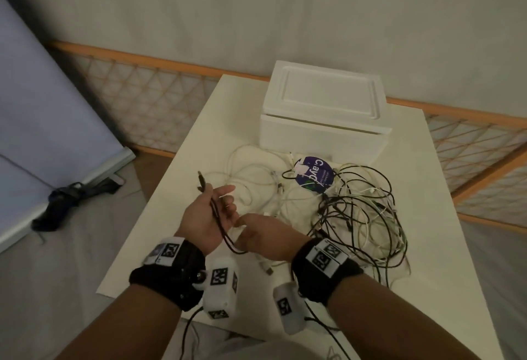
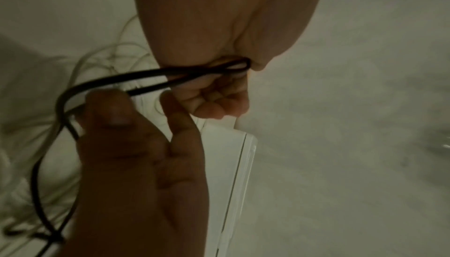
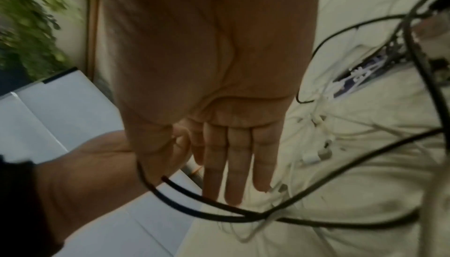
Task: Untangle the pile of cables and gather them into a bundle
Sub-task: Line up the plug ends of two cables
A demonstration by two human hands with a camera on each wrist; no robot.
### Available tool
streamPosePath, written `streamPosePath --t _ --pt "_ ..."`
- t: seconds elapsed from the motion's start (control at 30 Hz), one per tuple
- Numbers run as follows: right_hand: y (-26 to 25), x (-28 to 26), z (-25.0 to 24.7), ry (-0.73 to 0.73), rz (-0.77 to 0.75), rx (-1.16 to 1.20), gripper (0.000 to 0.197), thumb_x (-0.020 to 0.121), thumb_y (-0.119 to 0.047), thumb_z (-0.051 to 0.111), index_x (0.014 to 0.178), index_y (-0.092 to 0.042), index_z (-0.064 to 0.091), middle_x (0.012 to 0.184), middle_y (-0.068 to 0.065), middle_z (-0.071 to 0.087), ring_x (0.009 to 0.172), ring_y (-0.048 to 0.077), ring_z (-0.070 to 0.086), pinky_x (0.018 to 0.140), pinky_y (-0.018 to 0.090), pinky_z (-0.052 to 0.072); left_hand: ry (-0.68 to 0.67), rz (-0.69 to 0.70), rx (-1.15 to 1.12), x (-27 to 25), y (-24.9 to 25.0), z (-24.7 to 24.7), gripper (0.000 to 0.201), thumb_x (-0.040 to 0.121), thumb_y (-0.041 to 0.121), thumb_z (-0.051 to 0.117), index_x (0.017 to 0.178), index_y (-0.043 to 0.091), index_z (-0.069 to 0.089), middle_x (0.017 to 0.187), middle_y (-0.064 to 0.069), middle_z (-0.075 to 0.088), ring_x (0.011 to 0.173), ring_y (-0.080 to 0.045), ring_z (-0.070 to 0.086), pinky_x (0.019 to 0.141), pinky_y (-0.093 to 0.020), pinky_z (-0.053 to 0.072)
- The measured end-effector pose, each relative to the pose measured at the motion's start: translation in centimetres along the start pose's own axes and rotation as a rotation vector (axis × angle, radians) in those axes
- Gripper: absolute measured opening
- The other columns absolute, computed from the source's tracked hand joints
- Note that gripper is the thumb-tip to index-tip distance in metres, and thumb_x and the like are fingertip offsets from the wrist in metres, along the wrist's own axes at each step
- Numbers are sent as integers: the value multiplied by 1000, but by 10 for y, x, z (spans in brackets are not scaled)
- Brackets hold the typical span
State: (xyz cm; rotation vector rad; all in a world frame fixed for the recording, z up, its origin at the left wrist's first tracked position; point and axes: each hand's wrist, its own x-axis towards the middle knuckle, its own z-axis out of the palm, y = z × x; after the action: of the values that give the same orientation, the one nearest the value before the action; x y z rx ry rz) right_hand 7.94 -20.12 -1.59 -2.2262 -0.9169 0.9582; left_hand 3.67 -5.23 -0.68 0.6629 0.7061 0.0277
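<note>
Both hands, left hand [image 1: 212,218] and right hand [image 1: 263,235], hold black cable [image 1: 221,227].

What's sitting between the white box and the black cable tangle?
In the head view, a round purple card lies between the white box and the black cable tangle, amid white cables.

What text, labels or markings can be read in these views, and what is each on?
"Cayo" or similar, large white letters, last letters unsure: on the round blue tag among the cables.
Small print under that word on the tag: too small to read.
Black-and-white square code markers, no letters: on the wristbands.
White box: no text visible.
Wrist views: the tag's lettering is blurred, nothing readable.
</note>
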Motion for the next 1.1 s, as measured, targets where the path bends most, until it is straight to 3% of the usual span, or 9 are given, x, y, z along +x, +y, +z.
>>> streamPosePath --t 0.07,0.13,0.3,0.53,0.73,0.87,0.97,1.03,1.1 --pt "12 14 6 195 33 -63 25 92 -17 52 115 -15 60 111 6 64 102 21 58 90 28 44 51 -15 60 0 7 -15 33 102 26 40 96 4 64 74 -3 56 62 -14 49 60 -25 44" --pt "27 22 10 332 91 -170 30 93 -8 44 120 -12 58 120 11 56 106 26 55 92 31 42 114 -28 124 0 13 -30 20 99 12 44 96 6 63 77 -3 57 55 -12 49 48 -21 43" --pt "41 39 20 179 245 -476 41 96 -9 33 135 -15 41 127 10 45 112 30 52 90 38 44 137 -26 304 -3 19 -48 18 95 1 46 94 15 57 78 -2 56 38 -7 27 36 -17 19" --pt "29 47 19 304 302 -659 30 95 -13 33 123 -11 44 116 9 53 107 29 55 84 38 46 40 96 509 0 37 -56 33 89 1 55 65 17 39 62 -2 41 42 -11 28 41 -22 26" --pt "-12 33 -23 634 84 -118 29 90 -20 60 119 -16 58 104 3 62 94 19 60 83 30 48 -68 267 887 3 43 -36 40 99 34 48 70 12 63 75 -8 61 64 -18 52 68 -32 44" --pt "-44 23 -49 782 -86 63 13 81 -16 73 92 -16 67 79 -11 62 72 1 58 70 9 44 -250 385 1101 2 44 -5 24 101 33 43 112 27 64 109 7 64 100 -7 57 89 -25 40" --pt "-53 20 -60 786 -158 221 15 83 -7 69 95 -16 69 84 -4 67 74 11 63 73 21 51 -330 375 1054 6 41 13 25 99 28 48 116 16 62 114 -2 67 109 -12 59 97 -26 41" --pt "-54 19 -64 786 -185 322 18 84 -2 65 96 -16 69 86 -3 69 75 11 64 72 20 51 -348 391 974 5 40 22 22 99 24 49 114 13 61 105 -1 68 104 -12 61 96 -25 43" --pt "-53 19 -66 801 -223 440 25 83 4 64 92 -20 69 87 -1 70 76 12 65 75 26 53 -379 361 887 7 39 29 15 99 23 49 108 16 60 92 -1 65 93 -16 61 96 -34 47"
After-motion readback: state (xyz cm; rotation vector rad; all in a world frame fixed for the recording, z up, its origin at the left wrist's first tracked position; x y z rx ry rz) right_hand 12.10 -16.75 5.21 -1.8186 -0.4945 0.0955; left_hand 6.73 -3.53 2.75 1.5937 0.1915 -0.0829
